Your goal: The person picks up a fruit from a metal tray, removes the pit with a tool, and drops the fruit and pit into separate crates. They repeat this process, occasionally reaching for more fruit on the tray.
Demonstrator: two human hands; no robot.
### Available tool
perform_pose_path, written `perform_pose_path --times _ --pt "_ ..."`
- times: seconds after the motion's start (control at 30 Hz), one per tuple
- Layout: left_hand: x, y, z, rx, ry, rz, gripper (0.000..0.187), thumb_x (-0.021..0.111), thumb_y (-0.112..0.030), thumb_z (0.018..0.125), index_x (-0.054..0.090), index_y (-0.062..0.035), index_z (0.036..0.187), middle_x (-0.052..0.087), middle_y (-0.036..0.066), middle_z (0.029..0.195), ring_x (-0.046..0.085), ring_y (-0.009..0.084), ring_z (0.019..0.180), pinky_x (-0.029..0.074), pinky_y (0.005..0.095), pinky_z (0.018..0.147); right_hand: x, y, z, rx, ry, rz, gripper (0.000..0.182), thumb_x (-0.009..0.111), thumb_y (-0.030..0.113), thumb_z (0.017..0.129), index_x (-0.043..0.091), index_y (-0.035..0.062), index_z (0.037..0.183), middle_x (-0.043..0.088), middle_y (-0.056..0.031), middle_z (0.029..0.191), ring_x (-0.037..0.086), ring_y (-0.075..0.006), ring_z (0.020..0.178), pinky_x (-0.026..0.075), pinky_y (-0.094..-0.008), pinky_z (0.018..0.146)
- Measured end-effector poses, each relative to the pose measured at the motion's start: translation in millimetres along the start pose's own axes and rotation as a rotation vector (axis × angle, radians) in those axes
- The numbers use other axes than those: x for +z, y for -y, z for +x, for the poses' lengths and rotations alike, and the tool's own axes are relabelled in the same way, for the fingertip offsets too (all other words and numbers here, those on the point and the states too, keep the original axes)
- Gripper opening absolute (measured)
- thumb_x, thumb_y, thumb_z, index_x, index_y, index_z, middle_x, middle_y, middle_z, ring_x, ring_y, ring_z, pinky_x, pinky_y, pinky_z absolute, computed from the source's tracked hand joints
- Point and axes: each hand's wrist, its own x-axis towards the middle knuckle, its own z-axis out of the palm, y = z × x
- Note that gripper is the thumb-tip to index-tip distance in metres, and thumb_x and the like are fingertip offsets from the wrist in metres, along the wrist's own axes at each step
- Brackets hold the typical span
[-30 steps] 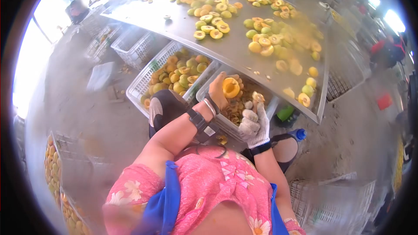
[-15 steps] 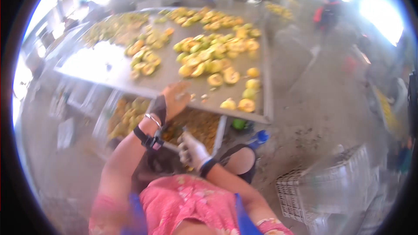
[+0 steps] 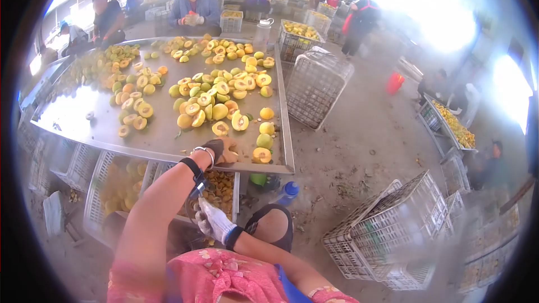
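Note:
My left hand (image 3: 227,150), with a dark cuff at its wrist, lies on the near edge of the metal table (image 3: 163,141), fingers stretched over the surface. I see no fruit in it. Halved yellow-green fruits (image 3: 208,98), some showing pits, lie beyond it, and a short row of fruits (image 3: 263,140) stands to its right. Below the table edge, my right hand (image 3: 214,221) wears a white glove and is closed. What it grips is too small to make out. Under it stands a crate of small brown-orange pieces (image 3: 222,191).
A crate of fruit (image 3: 120,182) stands under the table at left. White plastic crates (image 3: 387,230) are stacked at right, and another crate (image 3: 317,87) leans by the table. A blue bottle (image 3: 289,191) is on the floor. A person (image 3: 195,8) sits across the table.
The view has swung right and up, so the table sits further left. My left hand has shifted right along the table edge, near the row of fruits. My right hand stays closed below.

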Motion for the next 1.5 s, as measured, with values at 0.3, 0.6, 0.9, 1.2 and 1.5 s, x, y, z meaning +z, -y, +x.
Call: perform_pose_path --times 0.3,0.6,0.9,1.2,1.5 --pt "-10.7 71.0 -28.6 -0.174 -0.256 -0.535 0.033 0.077 -0.021 0.076 0.066 -0.0025 0.102 0.067 0.006 0.086 0.064 0.0128 0.08 0.053 0.0287 0.069 -5.0 5.3 -13.7 -0.041 -0.014 -0.007 0.031 0.056 0.049 0.1 0.055 0.0177 0.097 0.051 0.0053 0.069 0.042 -0.0068 0.045 0.033 -0.023 0.038" --pt "-2.9 66.2 -130.8 0.391 -0.428 -1.99 0.032 0.057 -0.02 0.101 0.055 -0.0053 0.129 0.067 0.009 0.114 0.068 0.0222 0.104 0.059 0.0391 0.088 15.5 12.2 -41.1 -0.553 -0.175 -0.431 0.039 0.056 0.056 0.098 0.062 0.0175 0.104 0.052 0.0038 0.065 0.042 -0.0082 0.041 0.029 -0.0254 0.036" --pt "28.0 41.2 -197.9 0.152 -1.026 -0.463 0.046 0.069 -0.004 0.09 0.049 0.003 0.131 0.068 0.013 0.122 0.067 0.0195 0.111 0.052 0.0289 0.094 57.9 42.1 -54.4 -0.678 -0.117 -0.983 0.029 0.054 0.034 0.103 0.06 0.0053 0.103 0.056 -0.0025 0.073 0.051 -0.0108 0.063 0.043 -0.0282 0.057" --pt "29.7 31.3 -201.4 0.246 -0.958 -0.849 0.043 0.069 0.004 0.087 0.056 0.0045 0.129 0.069 0.008 0.114 0.065 0.0122 0.102 0.053 0.0256 0.091 71.9 45.4 -49.9 -0.767 -0.246 -1.274 0.048 0.051 0.039 0.101 0.058 -0.0043 0.12 0.065 -0.028 0.101 0.062 -0.0437 0.099 0.049 -0.0461 0.083" --pt "35.7 30.3 -196.8 0.315 -0.765 -1.317 0.032 0.059 0.01 0.09 0.06 0.0047 0.121 0.067 0.012 0.111 0.066 0.0179 0.099 0.055 0.0295 0.089 31.7 36.7 -21.9 -1.124 -0.179 -1.539 0.047 0.048 0.038 0.103 0.056 -0.001 0.127 0.063 -0.0238 0.11 0.061 -0.0379 0.099 0.049 -0.0422 0.087"
